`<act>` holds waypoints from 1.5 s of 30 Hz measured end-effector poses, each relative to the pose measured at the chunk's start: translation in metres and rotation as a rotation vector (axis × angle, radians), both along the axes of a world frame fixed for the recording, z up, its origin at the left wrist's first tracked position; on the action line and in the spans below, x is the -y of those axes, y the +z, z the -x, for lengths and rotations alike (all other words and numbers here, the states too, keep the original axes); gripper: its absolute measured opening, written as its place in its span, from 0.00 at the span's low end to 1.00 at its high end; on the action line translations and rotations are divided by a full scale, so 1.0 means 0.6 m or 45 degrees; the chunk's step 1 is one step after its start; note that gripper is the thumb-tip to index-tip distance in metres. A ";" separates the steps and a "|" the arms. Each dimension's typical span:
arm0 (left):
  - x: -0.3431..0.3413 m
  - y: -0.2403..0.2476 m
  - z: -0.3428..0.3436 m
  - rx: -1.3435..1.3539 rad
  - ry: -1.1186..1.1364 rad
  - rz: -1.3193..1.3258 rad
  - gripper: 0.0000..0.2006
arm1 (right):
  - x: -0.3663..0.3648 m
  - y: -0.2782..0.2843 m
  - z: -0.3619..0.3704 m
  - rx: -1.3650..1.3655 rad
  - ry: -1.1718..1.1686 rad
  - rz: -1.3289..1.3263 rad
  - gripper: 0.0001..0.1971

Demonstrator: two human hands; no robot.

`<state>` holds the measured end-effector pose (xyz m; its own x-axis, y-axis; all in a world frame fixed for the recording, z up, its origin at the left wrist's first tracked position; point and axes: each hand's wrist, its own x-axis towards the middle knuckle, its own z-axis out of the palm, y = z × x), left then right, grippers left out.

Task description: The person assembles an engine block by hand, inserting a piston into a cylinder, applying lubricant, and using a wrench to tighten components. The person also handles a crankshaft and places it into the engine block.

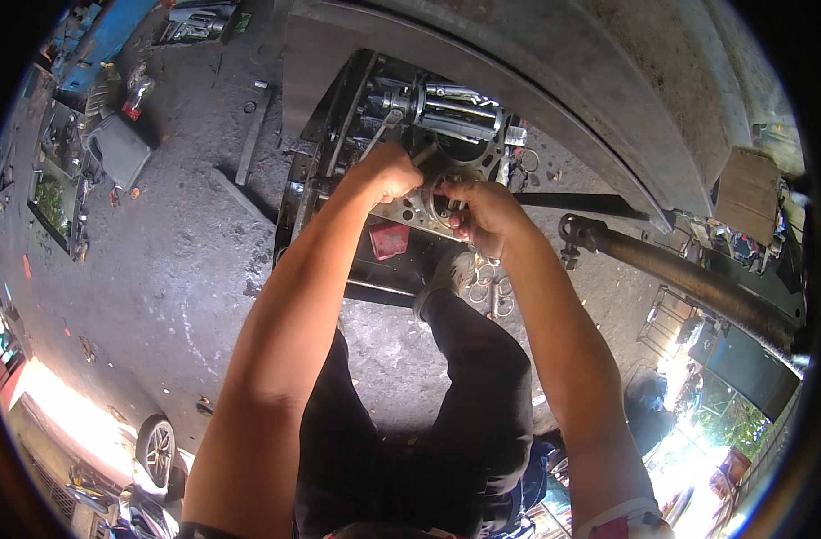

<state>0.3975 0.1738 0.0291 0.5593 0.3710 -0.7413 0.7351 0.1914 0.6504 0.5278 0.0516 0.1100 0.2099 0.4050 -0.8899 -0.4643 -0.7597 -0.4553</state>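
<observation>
Both my hands work above an engine block (399, 212) with round bores in its flat metal face. My left hand (394, 175) is closed in a fist over the block; what its fingers hold is hidden. Close by its knuckles a silver wrench-like tool (381, 133) lies slanted. My right hand (484, 214) curls its fingers at the edge of a round, shiny metal rim (441, 205); whether it grips a loose ring or the bore's edge, I cannot tell. Just below the hands sits a small red square piece (389, 241).
A shiny metal assembly with rods (455, 112) lies on the block's far side. Several metal rings (502, 296) are on the floor beside my shoe (452, 271). To the right runs a thick metal bar (689, 269). A grey container (121, 151) and flat metal strips (252, 135) lie left.
</observation>
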 end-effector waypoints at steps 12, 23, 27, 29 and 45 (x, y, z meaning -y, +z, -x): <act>0.003 -0.003 0.008 0.045 0.108 0.071 0.08 | -0.004 -0.056 -0.003 -0.039 0.032 0.043 0.06; 0.000 0.011 0.008 0.035 0.093 0.088 0.09 | -0.015 -0.055 0.026 0.156 -0.022 0.074 0.07; 0.001 0.005 0.003 0.016 -0.036 -0.053 0.09 | -0.012 -0.066 0.034 0.223 -0.079 0.044 0.07; 0.001 0.003 0.000 -0.001 -0.037 -0.067 0.09 | -0.010 -0.072 0.035 0.254 -0.063 0.043 0.06; 0.009 0.022 0.010 0.030 0.071 -0.083 0.10 | -0.016 -0.022 -0.012 0.026 0.089 -0.012 0.02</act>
<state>0.3915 0.1684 0.0421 0.5537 0.4490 -0.7013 0.7086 0.1883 0.6801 0.5348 0.0611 0.0970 0.1985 0.4279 -0.8818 -0.4007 -0.7856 -0.4714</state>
